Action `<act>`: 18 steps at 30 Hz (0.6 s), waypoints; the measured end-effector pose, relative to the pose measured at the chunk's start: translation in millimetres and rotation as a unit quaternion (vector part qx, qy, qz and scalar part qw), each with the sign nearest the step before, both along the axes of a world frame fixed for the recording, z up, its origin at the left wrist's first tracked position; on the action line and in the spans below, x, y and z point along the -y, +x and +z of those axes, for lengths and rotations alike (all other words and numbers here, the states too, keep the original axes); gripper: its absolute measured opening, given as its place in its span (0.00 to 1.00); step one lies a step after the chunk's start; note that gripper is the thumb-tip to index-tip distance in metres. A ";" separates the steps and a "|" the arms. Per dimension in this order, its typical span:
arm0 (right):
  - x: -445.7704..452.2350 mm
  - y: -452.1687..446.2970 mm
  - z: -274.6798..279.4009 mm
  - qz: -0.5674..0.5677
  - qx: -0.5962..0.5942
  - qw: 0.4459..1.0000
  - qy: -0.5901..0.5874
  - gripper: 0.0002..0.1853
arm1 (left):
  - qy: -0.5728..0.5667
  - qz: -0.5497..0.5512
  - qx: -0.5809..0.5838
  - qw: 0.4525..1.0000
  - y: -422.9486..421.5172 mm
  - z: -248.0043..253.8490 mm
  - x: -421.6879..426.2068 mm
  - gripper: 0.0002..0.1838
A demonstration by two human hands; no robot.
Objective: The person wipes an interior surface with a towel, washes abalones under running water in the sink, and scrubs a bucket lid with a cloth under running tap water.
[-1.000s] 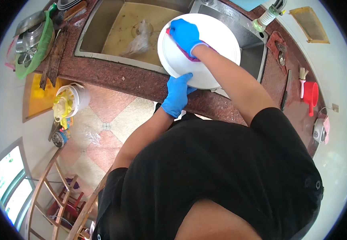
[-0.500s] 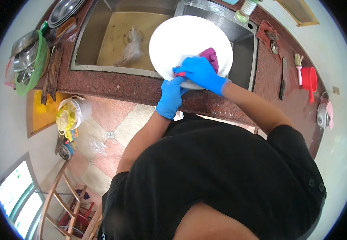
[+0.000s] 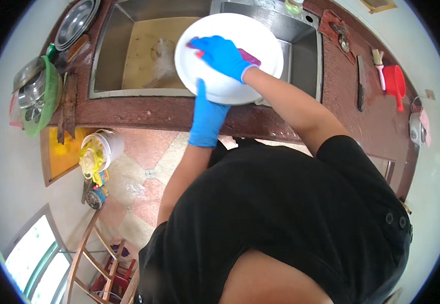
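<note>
A round white plate or lid [image 3: 265,48] is held over the divider of a double steel sink. My left hand [image 3: 207,114], in a blue glove, grips its near edge, with the thumb on top and the other fingers hidden beneath. Also gloved in blue, my right hand [image 3: 222,55] presses a purple-red cloth [image 3: 249,57] onto the upper left part of the white surface. Parts of the cloth stick out on both sides of that hand.
Cloudy water and a plastic bag [image 3: 163,63] lie in the left basin [image 3: 111,66]. A knife [image 3: 360,83], a brush [image 3: 378,66] and a red dipper [image 3: 394,83] are on the right counter. Metal bowls [image 3: 75,23] and a green basket [image 3: 52,96] stand at the left.
My right hand has moved with the cloth from the plate's near edge up to its upper left part. The camera view has shifted, and the plate sits further left.
</note>
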State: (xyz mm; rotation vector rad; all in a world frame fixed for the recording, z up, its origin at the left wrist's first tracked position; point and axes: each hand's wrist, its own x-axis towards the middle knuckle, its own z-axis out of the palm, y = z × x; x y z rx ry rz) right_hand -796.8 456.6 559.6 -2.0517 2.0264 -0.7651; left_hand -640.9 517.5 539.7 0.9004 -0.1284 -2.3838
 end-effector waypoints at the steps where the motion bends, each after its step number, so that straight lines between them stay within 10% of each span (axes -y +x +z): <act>1: -17.2 5.8 -7.9 0.040 -0.010 0.999 -0.021 0.20 | 0.018 0.001 -0.076 0.997 2.4 1.9 5.3 0.31; 12: -150.3 -47.9 59.8 0.225 -0.146 0.963 0.035 0.14 | -0.036 0.018 0.010 0.999 -8.0 -5.0 -4.9 0.20; 18: -118.9 -151.0 24.6 0.090 -0.252 0.963 0.009 0.08 | -0.111 0.000 0.050 0.993 -4.4 -10.6 -6.1 0.24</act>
